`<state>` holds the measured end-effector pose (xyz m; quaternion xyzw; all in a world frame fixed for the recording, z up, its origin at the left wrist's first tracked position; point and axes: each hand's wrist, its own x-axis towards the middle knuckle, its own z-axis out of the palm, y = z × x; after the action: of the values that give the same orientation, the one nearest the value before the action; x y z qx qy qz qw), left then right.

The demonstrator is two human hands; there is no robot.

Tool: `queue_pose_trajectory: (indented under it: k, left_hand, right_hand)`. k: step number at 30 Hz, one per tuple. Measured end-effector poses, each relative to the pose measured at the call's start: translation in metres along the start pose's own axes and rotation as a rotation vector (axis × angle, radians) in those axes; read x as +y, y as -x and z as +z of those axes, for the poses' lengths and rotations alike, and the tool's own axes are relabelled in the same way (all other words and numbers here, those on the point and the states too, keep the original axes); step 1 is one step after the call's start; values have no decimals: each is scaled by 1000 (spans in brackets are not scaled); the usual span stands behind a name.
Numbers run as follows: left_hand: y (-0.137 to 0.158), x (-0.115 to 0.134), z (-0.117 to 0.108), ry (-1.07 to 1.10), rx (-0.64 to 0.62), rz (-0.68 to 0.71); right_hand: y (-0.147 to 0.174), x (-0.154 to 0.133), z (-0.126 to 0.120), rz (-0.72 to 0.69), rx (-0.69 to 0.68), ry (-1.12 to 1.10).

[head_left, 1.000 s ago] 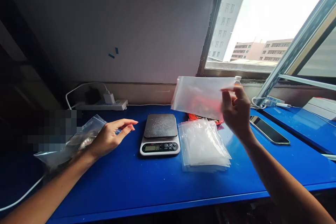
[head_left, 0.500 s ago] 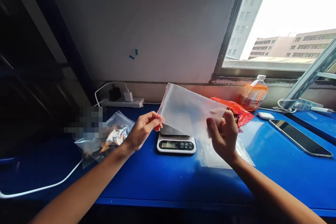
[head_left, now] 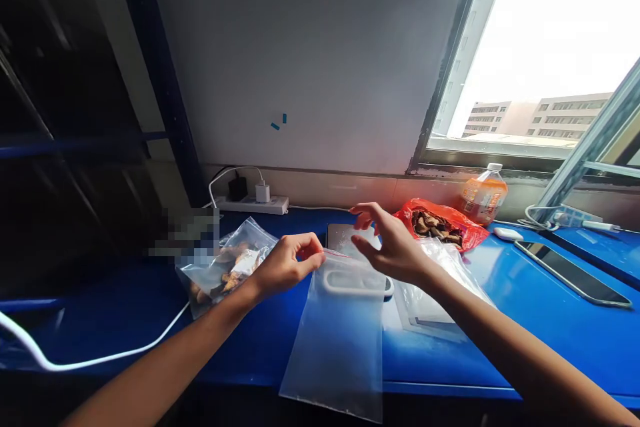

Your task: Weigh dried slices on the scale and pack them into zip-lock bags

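Observation:
A clear zip bag (head_left: 343,340) with a red seal line hangs down in front of the kitchen scale (head_left: 333,237), flat and with nothing inside. My left hand (head_left: 293,259) pinches its top left corner between thumb and fingertips. Above the bag's top right side, my right hand (head_left: 387,243) is off the plastic, fingers curved and apart, holding nothing. The scale's display is veiled behind the bag. A red plastic bag (head_left: 473,235) holding brown dried mushroom-like pieces (head_left: 434,227) lies open behind my right hand.
Filled clear bags (head_left: 235,267) lie left of my left wrist. More clear bags (head_left: 435,293) are stacked under my right forearm. A power strip (head_left: 250,204), drink bottle (head_left: 484,195), white earphone case (head_left: 507,233) and phone (head_left: 575,273) sit on the blue table (head_left: 530,340).
The bag has swung from lying sideways between both hands to hanging downward from my left hand. My right hand has let go of its bottom end and moved toward the seal side.

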<state>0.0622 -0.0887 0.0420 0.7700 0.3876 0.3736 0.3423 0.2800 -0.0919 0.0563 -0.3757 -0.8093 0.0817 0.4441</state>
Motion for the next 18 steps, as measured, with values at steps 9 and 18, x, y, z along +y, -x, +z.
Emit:
queue_pose_trajectory:
  k: [9, 18]
  left_hand:
    - [-12, 13, 21, -392, -44, 291]
    - [-13, 20, 25, -478, 138, 479]
  right_hand:
    - [13, 3, 17, -82, -193, 29]
    - [16, 2, 8, -130, -225, 284]
